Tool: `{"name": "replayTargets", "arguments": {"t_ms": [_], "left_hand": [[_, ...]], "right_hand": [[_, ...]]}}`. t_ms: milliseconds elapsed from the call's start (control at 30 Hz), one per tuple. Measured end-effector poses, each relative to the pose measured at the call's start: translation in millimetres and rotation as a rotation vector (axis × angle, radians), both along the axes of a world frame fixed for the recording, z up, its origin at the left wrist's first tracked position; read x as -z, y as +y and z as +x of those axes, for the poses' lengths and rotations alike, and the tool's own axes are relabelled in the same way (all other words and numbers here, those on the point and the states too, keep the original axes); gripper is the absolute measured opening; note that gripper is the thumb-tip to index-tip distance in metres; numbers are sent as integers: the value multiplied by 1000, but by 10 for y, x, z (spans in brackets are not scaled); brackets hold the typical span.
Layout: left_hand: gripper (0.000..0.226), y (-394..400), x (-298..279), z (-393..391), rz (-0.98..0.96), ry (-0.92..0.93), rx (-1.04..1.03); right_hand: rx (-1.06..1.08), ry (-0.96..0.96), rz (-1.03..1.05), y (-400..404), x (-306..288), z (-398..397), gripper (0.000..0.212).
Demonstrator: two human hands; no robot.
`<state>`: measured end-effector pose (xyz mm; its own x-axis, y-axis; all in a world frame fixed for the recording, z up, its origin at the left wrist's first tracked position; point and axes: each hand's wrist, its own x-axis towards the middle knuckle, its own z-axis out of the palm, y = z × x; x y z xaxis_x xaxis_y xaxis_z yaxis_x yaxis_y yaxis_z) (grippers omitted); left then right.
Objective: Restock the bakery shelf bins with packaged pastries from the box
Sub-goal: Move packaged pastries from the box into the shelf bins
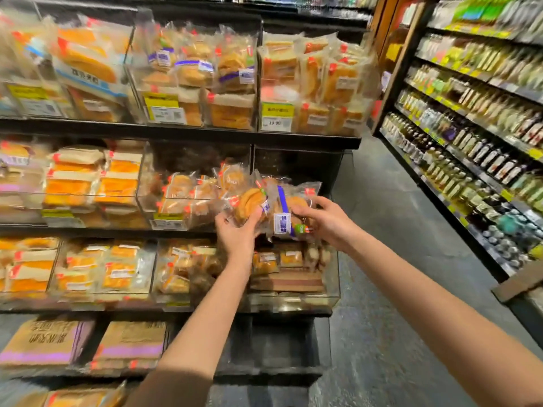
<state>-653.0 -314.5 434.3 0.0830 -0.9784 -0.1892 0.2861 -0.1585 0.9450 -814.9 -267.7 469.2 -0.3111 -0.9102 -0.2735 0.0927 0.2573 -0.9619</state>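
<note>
I hold clear-wrapped pastry packs in front of the middle shelf's right end. My left hand (236,235) grips a pack with a round golden pastry (249,202). My right hand (326,220) grips a pack with a blue stripe and white label (282,218). Both packs hang just right of a clear shelf bin (179,201) that holds similar packs. The section behind the packs (293,163) looks dark with no goods showing. The box is not in view.
Three tiers of clear bins full of bread and pastry packs fill the shelf unit (176,130). Brown paper packs (129,345) lie on the bottom tier. An aisle floor (390,218) runs right, with a bottle shelf (470,136) beyond it.
</note>
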Motion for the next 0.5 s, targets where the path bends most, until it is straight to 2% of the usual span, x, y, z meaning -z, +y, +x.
{"name": "replayTargets", "arguments": {"t_ms": [67,167,267,367,500], "left_hand": [[65,-152,-25,-240,-17,-100,-41],[67,-410,-44,-566,-23,-142,-71],[70,-692,-5,-786,18,-153,-73],[68,-962,93,-901,25,-219,-88],[45,-1264,236,-992,-4,-296,-82]], "right_hand": [[80,207,-46,-141,-82,-354,66],[96,643,-119,-371,-130,-880,54],[-74,1111,-172,-663,-76,-1313,53],[-259,1308,-156,-1003,71,-1557,53],[-368,1503,-77,-1423,279,-1678,51]]}}
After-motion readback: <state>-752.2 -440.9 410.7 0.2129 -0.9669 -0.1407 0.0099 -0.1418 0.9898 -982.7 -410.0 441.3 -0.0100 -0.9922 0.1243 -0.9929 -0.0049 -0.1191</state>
